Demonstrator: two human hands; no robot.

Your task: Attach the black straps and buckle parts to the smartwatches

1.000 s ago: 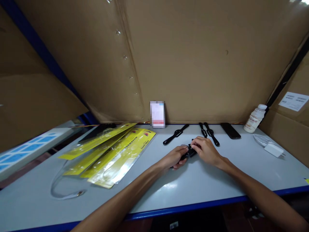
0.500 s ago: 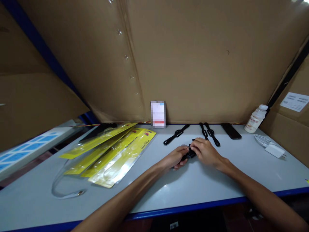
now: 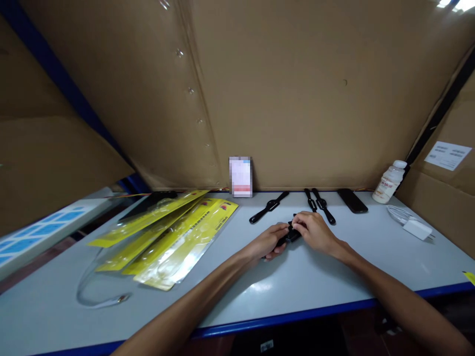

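Both of my hands meet over a black spokeshave (image 3: 294, 235) above the front middle of the table. My left hand (image 3: 273, 240) wraps its fingers round one handle. At its other side, my right hand (image 3: 312, 228) has thumb and fingertips pinched on the black middle part; the exact spot is hidden. Behind them lie more black spokeshaves: one slanted by itself (image 3: 269, 207), and two close together, a left one (image 3: 310, 200) partly behind my right hand and a right one (image 3: 323, 206).
Yellow plastic packages (image 3: 193, 237) overlap on the left, with a grey cable (image 3: 100, 301) in front. A blurred-screen device (image 3: 241, 177) leans on the cardboard wall (image 3: 289, 99). Towards the right are a dark phone (image 3: 352, 201), a white-capped bottle (image 3: 389, 184) and a white charger (image 3: 417, 228).
The whole view has shifted slightly. Both hands keep hold of the spokeshave in nearly the same place, with only a slight shift of the right fingers.
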